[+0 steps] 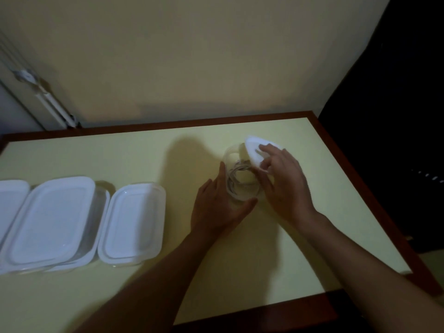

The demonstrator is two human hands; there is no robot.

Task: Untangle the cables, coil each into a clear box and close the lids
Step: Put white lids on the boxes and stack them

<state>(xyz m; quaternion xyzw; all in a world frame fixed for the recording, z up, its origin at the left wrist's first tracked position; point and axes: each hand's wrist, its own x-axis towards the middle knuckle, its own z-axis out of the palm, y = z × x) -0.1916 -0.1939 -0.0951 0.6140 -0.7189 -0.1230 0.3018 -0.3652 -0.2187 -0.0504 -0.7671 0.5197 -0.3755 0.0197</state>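
An open clear box (232, 153) stands on the yellow table, right of centre, with a coiled light cable (236, 175) inside it. My left hand (217, 207) cups the box's near left side, thumb along its front rim. My right hand (284, 183) holds a white lid (254, 150) tilted over the box's far right corner, fingers curled on the lid's edge. The box's right side is hidden behind that hand.
Three clear boxes with white lids on stand at the left: one (133, 222) nearest the middle, a larger one (51, 222) beside it, a third (9, 200) cut by the frame edge. The table's brown rim (360, 188) runs along the right; a wall lies behind.
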